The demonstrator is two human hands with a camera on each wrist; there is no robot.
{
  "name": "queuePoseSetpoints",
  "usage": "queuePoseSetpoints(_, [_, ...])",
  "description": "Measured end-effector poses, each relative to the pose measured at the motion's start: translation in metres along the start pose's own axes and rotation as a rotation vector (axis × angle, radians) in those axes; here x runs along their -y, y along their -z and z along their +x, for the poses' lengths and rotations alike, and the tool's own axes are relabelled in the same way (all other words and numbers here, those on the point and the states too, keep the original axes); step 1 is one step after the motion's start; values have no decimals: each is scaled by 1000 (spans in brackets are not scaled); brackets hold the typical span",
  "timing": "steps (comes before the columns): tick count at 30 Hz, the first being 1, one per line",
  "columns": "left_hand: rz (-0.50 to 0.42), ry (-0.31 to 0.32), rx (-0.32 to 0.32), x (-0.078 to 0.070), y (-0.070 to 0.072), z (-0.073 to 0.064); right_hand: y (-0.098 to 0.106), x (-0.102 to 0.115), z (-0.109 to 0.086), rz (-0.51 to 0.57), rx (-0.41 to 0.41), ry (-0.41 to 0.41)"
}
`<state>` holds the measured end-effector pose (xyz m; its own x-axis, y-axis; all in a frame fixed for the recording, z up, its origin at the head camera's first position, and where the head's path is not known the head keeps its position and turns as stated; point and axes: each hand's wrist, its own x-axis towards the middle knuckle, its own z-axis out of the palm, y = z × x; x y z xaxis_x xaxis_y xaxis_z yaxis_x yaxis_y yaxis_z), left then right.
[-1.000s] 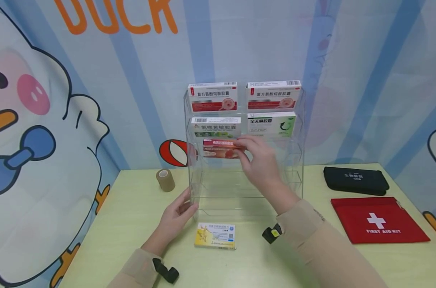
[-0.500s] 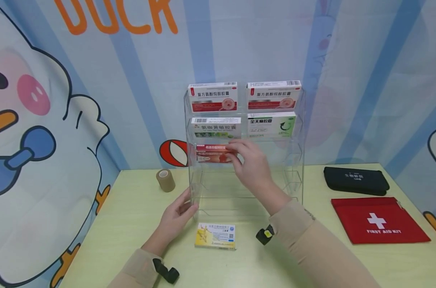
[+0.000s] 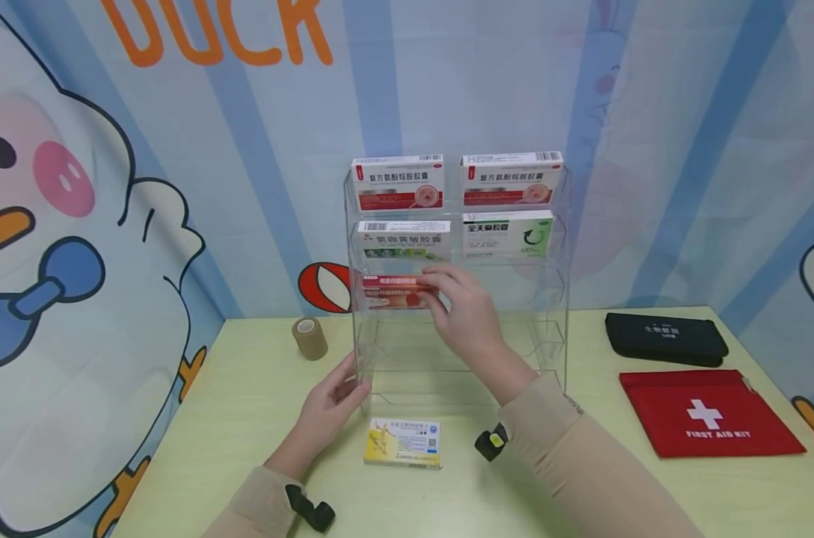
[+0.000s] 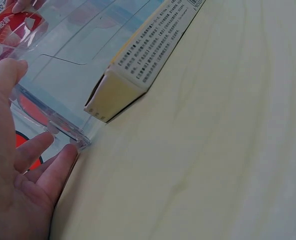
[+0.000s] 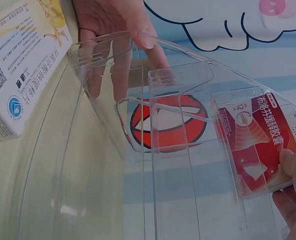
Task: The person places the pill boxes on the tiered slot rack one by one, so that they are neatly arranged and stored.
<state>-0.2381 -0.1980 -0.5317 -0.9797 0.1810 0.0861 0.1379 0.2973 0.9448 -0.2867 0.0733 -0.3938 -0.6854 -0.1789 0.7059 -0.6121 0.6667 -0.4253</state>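
Observation:
In the head view my right hand [image 3: 470, 317] pinches the right end of a red medicine box [image 3: 388, 293] between thumb and fingers. That box stands in the left part of the third tier of a clear display rack [image 3: 413, 382]. My left hand [image 3: 329, 407] holds the rack's lower left side, thumb at the edge and fingers along the outside, as the right wrist view also shows. A yellow-and-white medicine box [image 3: 402, 443] lies flat on the table before the rack. Part of the red box is hidden by my right fingers.
Two red-and-white boxes [image 3: 398, 183] fill the top tier. Below them are a grey-green box [image 3: 404, 240] and a white-green box [image 3: 507, 234]. A tan bandage roll [image 3: 309, 338] stands left; a black case [image 3: 665, 338] and red first aid pouch [image 3: 712, 413] lie right.
My right hand has moved the red box left and slightly down, toward the rack's left side on the third tier. The left hand has stayed in place.

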Motion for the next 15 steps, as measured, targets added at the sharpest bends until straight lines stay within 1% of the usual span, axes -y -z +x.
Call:
queuePoseSetpoints(9, [-1, 13, 3, -5, 0, -1, 1, 0, -2, 1, 14, -6])
queuePoseSetpoints(15, [-1, 19, 3, -5, 0, -1, 2, 0, -4, 26, 6, -19])
